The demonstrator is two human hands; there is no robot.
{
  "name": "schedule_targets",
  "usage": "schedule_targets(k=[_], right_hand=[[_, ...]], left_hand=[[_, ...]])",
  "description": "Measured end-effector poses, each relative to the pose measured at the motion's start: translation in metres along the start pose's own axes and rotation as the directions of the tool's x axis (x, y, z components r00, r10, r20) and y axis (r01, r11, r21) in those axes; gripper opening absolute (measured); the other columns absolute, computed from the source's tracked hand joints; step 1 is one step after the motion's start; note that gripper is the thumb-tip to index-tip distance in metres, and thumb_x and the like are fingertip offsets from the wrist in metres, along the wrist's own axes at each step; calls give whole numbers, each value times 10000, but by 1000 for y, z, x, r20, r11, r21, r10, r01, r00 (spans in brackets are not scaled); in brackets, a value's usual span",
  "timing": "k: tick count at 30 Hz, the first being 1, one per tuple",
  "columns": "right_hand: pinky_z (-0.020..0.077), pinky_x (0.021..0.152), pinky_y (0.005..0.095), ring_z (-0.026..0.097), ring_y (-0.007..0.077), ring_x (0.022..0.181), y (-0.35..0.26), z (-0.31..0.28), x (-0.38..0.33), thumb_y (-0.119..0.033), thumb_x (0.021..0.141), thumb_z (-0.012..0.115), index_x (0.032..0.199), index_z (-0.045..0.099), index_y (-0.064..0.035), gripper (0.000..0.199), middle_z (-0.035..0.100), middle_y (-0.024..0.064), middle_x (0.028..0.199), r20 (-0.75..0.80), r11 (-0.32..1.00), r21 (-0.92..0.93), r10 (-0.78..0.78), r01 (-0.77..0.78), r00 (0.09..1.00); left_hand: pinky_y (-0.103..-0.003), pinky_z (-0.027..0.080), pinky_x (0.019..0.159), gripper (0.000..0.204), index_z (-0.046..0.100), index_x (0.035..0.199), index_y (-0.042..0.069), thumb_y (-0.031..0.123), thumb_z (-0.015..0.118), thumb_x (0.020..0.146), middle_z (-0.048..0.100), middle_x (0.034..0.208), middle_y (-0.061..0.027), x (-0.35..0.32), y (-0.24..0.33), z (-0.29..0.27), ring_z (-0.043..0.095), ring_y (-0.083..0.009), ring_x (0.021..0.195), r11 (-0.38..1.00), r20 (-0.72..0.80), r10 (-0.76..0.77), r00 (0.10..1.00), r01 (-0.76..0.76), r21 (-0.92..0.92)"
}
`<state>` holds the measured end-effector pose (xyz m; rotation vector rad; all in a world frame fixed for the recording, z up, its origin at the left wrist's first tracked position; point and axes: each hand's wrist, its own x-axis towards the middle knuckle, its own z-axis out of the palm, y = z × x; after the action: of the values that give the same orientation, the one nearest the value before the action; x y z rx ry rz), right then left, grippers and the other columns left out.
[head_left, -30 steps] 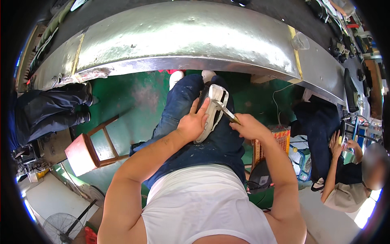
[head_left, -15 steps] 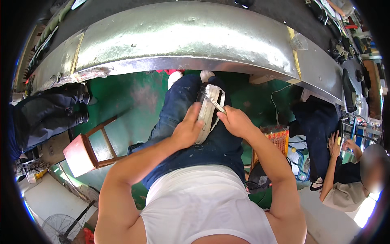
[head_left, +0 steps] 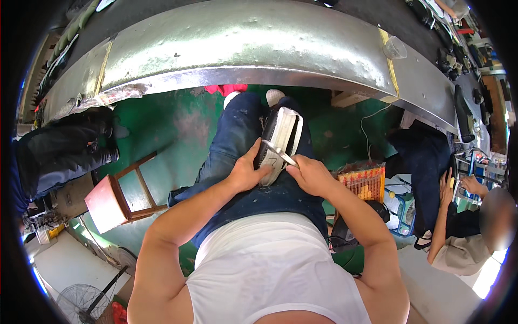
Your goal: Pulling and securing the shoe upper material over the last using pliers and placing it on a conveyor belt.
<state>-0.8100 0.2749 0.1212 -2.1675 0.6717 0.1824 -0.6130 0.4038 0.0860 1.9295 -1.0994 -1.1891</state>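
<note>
A white shoe (head_left: pixel 284 134) with a dark upper lies sole-side up across my lap, on my blue jeans. My left hand (head_left: pixel 246 173) grips its near end from the left side. My right hand (head_left: pixel 311 174) holds a thin metal blade-like tool (head_left: pixel 279 153), its tip laid against the edge of the sole. Both forearms come in from the lower edge and meet over my thighs.
A long metal-topped workbench (head_left: pixel 243 48) curves across the top. A small red wooden stool (head_left: pixel 116 197) stands on the green floor at my left. Another person's dark trousers (head_left: pixel 59 151) show at far left. A seated person (head_left: pixel 464 227) is at right, beside a red-orange crate (head_left: pixel 364 181).
The tool in my right hand has shifted down along the shoe's sole toward me, and the shoe has tilted slightly in my left hand.
</note>
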Motion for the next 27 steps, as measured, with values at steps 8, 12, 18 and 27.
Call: schedule_targets(k=[8,12,18,27], right_hand=[[524,713,366,682,271,757,28,5,-28,-301,1019,499,1024,595,33,348,679,166,850,-203,883,461,204,-90,958],[509,675,298,647,168,715,46,16,-39,-295,1031,486,1071,594,33,348,669,88,841,-303,753,657,311,-39,901],[502,684,320,639,176,736,53,23,-45,-219,965,583,1092,591,-1,253,657,79,831,-235,747,661,299,-74,925],[491,767,423,626,378,821,5,-22,-46,-157,898,614,1035,565,4,217,629,205,843,123,932,338,96,-133,988]], left_hand=[[-438,502,950,893,288,1506,76,165,752,748,624,1200,-286,-5,39,-40,627,-456,1063,913,21,193,981,-188,362],[-330,550,872,748,437,1355,25,42,815,710,682,1133,-183,-4,98,-81,685,-208,992,922,-191,386,903,-381,64],[-318,544,834,487,593,1141,-65,193,827,801,685,1014,-165,51,121,-59,664,-169,940,917,-229,99,968,-178,-357],[-446,542,742,264,698,1014,27,263,638,912,693,887,-204,11,23,-16,676,-383,823,956,-133,124,983,-83,281]])
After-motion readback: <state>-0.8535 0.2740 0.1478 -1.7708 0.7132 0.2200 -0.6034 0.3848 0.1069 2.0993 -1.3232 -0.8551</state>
